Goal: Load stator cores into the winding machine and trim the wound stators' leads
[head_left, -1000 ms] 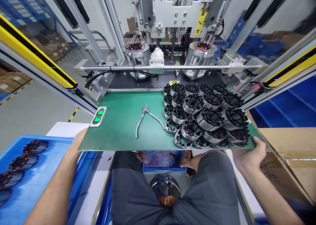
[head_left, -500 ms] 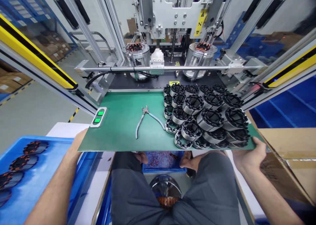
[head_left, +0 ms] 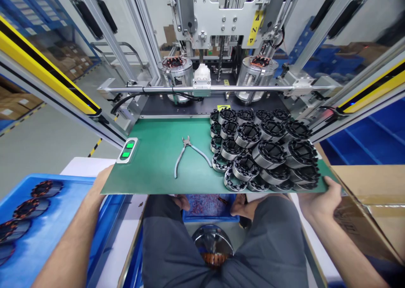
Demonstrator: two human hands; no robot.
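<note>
My left hand (head_left: 100, 181) reaches under the front left corner of the green worktop (head_left: 158, 165); its fingers are hidden beneath it. My right hand (head_left: 320, 200) grips the worktop's front right corner, thumb on top and fingers curled below. A heap of several black-and-silver stator rings (head_left: 265, 153) covers the right half of the worktop, close to my right hand. Grey-handled cutters (head_left: 190, 153) lie in the middle, untouched.
Two green buttons (head_left: 126, 149) sit at the worktop's left edge. Behind stand two machine fixtures (head_left: 177, 68) (head_left: 257, 68) holding copper-wound stators. A blue tray (head_left: 63, 220) with wound stators lies at left, a cardboard box (head_left: 370, 195) at right, a blue bin (head_left: 207, 205) under the worktop.
</note>
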